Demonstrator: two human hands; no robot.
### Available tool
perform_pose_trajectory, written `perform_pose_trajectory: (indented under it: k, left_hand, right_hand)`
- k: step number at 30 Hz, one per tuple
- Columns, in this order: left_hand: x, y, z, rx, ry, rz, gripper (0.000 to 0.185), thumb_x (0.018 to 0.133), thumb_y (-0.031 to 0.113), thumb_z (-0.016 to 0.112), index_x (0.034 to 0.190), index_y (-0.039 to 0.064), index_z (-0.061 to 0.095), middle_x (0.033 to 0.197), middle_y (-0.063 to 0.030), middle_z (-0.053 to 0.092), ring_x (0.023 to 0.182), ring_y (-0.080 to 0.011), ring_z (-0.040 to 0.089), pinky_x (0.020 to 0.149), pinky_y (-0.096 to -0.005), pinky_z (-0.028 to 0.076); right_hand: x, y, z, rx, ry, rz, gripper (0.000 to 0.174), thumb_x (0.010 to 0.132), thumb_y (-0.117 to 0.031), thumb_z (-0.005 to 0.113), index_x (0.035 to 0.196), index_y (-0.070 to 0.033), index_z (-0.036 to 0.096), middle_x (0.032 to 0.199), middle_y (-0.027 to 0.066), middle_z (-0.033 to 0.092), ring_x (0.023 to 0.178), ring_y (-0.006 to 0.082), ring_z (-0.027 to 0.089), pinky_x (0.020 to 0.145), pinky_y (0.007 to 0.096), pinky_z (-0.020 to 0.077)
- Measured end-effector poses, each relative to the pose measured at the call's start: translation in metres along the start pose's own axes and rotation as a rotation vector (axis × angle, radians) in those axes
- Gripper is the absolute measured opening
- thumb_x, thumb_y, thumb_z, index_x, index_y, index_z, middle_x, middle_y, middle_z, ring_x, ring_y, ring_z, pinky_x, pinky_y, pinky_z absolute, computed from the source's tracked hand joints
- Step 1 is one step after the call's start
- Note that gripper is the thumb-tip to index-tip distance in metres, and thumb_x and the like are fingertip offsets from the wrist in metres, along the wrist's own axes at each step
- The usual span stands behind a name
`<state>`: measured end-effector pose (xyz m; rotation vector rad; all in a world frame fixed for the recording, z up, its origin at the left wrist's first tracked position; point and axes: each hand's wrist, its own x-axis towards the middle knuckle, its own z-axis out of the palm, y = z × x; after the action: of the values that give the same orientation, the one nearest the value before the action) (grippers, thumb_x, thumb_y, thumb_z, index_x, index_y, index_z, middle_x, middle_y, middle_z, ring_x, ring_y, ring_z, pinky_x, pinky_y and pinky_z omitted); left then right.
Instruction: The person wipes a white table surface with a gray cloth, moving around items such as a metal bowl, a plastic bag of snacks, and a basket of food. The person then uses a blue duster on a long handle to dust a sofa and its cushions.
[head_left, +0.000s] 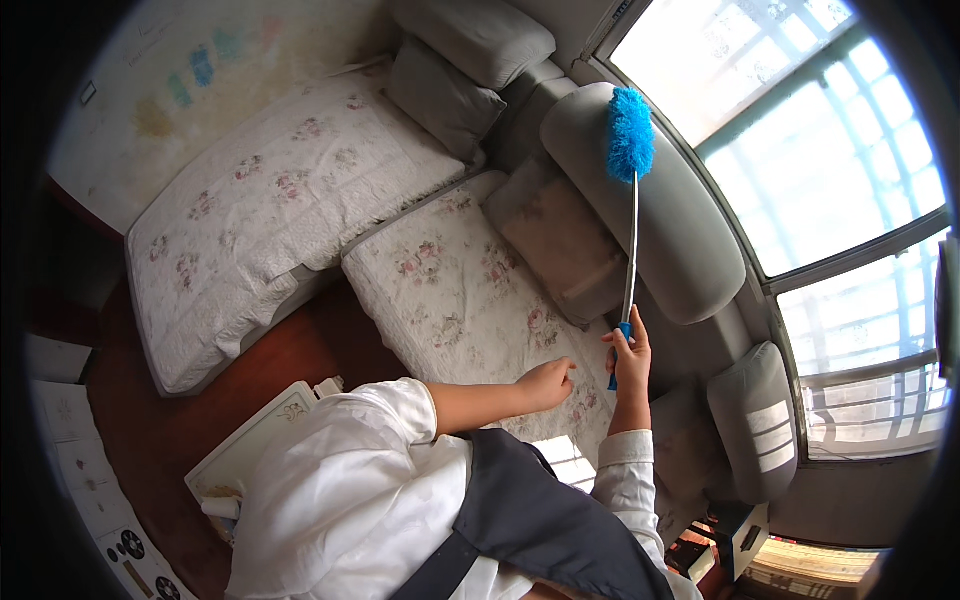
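My right hand (630, 356) is closed around the blue handle of a duster with a long metal rod (633, 240). Its fluffy blue head (631, 135) lies over or against the grey back cushion (660, 217) below the window; whether it touches cannot be told. My left hand (547, 385) has curled fingers and holds nothing that I can see. It is above the floral quilted cover (465, 300) of the sofa seat, to the left of the duster's handle.
Another sofa section with a floral cover (255, 202) stands at the left, grey pillows (446, 94) at its end. A light-topped table (247, 442) is beside me on the reddish floor (300, 356). Large windows (817, 165) run along the right. A white cabinet (82, 465) stands at the lower left.
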<state>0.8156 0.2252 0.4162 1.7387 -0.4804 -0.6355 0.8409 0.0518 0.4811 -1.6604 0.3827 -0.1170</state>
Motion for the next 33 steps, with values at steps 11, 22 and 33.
perform_pose_trajectory:
  k: [11, 22, 33]
  left_hand:
    - [-0.082, -0.031, -0.044, 0.120, 0.025, -0.061, 0.042, 0.091, 0.016, 0.055, 0.128, -0.002, 0.045, 0.099, -0.0141, 0.063, 0.083, -0.0225, 0.064, 0.075, -0.0340, 0.050]
    - [-0.050, -0.044, -0.134, 0.029, 0.028, 0.030, 0.043, 0.090, 0.015, 0.055, 0.128, -0.003, 0.045, 0.100, -0.0179, 0.064, 0.083, -0.0259, 0.065, 0.075, -0.0355, 0.051]
    - [0.013, -0.093, -0.303, 0.105, -0.172, 0.000, 0.037, 0.092, 0.012, 0.052, 0.125, -0.004, 0.045, 0.102, -0.0133, 0.062, 0.085, -0.0185, 0.065, 0.076, -0.0306, 0.052]
  right_hand:
    - [0.028, 0.048, 0.017, 0.013, 0.415, 0.037, 0.063, 0.092, -0.005, 0.053, 0.149, -0.014, 0.028, 0.069, 0.0047, 0.061, 0.047, 0.0094, 0.049, 0.040, 0.0260, 0.0399]
    - [0.054, -0.002, 0.161, -0.154, -0.117, 0.066, 0.056, 0.089, -0.011, 0.059, 0.143, -0.014, 0.043, 0.079, 0.0053, 0.066, 0.056, 0.0097, 0.055, 0.050, 0.0267, 0.0447]
    - [0.074, 0.013, 0.268, -0.252, 0.369, -0.116, 0.054, 0.090, -0.006, 0.061, 0.141, -0.018, 0.047, 0.089, 0.0003, 0.060, 0.079, 0.0082, 0.056, 0.075, 0.0247, 0.0475]
